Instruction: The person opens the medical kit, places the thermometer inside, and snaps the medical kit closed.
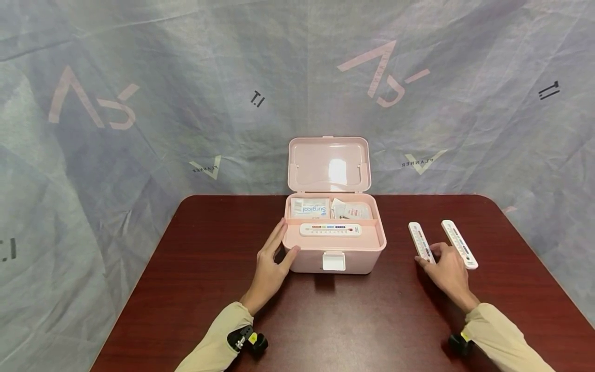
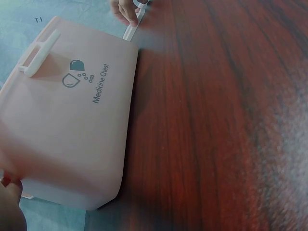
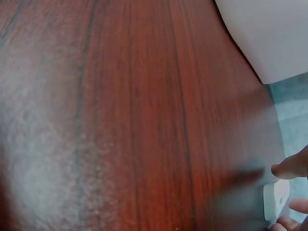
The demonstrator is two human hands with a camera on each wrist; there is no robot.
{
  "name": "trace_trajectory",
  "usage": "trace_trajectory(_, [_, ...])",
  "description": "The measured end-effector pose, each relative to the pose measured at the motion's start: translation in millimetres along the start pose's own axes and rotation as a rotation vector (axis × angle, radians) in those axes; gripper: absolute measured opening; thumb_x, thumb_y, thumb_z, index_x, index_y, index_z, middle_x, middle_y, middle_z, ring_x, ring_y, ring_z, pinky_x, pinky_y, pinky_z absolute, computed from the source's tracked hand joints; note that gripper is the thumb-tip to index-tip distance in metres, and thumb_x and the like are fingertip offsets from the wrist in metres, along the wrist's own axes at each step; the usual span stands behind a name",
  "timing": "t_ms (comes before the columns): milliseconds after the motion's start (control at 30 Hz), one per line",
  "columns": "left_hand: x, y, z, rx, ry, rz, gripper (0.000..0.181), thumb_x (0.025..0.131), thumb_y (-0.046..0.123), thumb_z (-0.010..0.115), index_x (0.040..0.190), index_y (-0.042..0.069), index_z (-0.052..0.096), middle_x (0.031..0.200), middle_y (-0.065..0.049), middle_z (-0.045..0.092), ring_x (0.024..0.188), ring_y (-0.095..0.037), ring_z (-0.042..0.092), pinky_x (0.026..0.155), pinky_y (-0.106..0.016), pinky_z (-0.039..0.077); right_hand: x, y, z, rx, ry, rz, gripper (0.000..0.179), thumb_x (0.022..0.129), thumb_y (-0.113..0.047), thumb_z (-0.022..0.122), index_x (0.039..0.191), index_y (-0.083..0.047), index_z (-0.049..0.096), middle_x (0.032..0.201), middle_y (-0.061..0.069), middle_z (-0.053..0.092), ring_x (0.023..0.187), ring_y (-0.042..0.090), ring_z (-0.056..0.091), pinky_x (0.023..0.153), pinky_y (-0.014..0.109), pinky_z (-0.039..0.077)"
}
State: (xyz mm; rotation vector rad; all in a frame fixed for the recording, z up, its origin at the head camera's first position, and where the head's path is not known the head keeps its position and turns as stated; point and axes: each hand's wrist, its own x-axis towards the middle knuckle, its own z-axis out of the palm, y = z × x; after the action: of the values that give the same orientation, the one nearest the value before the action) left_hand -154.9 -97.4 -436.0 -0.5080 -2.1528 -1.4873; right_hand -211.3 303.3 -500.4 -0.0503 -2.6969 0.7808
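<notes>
A pink medicine chest (image 1: 307, 262) stands on the table with its lid (image 1: 327, 165) raised. My left hand (image 1: 269, 268) touches its left front corner, thumb at the front rim and fingers along the left side. A white thermometer (image 1: 330, 230) lies across the front of the chest's tray. To the right, my right hand (image 1: 447, 271) pinches the near end of a second white thermometer (image 1: 420, 238) between thumb and fingers. A third thermometer (image 1: 459, 244) lies just right of that hand. In the right wrist view, the pinched thermometer's end (image 3: 276, 198) shows between the fingers.
Two rear compartments of the chest hold a packet marked Surgical (image 1: 310, 208) and small white sachets (image 1: 351, 210). The dark red wooden table (image 1: 353, 320) has rounded far corners. Grey printed cloth (image 1: 223, 62) hangs behind and beside it.
</notes>
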Motion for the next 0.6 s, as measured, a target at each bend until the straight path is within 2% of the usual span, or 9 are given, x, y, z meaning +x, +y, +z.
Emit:
trace_trajectory(267, [-1.8, -3.7, 1.0, 0.006, 0.011, 0.01, 0.058, 0.088, 0.003, 0.065, 0.14, -0.006, 0.04, 0.145, -0.024, 0.036, 0.132, -0.038, 0.036, 0.093, -0.055, 0.043, -3.9, -0.7, -1.9, -0.022, -0.028, 0.026, 0.045, 0.074, -0.026, 0.078, 0.103, 0.003, 0.059, 0.088, 0.019, 0.061, 0.077, 0.031, 0.055, 0.055, 0.045, 0.042])
trace_trajectory(467, [-1.3, -2.0, 0.5, 0.002, 0.012, -0.006, 0.057, 0.088, 0.003, 0.066, 0.138, -0.007, 0.041, 0.145, -0.023, 0.037, 0.131, -0.038, 0.037, 0.092, -0.057, 0.043, -2.1, -1.5, -3.0, -0.006, -0.018, -0.003, 0.039, 0.072, -0.017, 0.078, 0.098, 0.007, 0.06, 0.077, 0.016, 0.063, 0.066, 0.026, 0.056, 0.051, 0.036, 0.04])
trace_trajectory(600, [-1.5, -0.8, 0.5, -0.005, 0.007, -0.012, 0.057, 0.088, 0.004, 0.065, 0.138, -0.008, 0.041, 0.145, -0.023, 0.037, 0.132, -0.038, 0.036, 0.092, -0.057, 0.043, -1.7, -1.8, -5.1, -0.01, -0.033, -0.003, 0.039, 0.071, -0.017, 0.078, 0.097, 0.008, 0.063, 0.075, 0.014, 0.064, 0.064, 0.025, 0.057, 0.05, 0.037, 0.041])
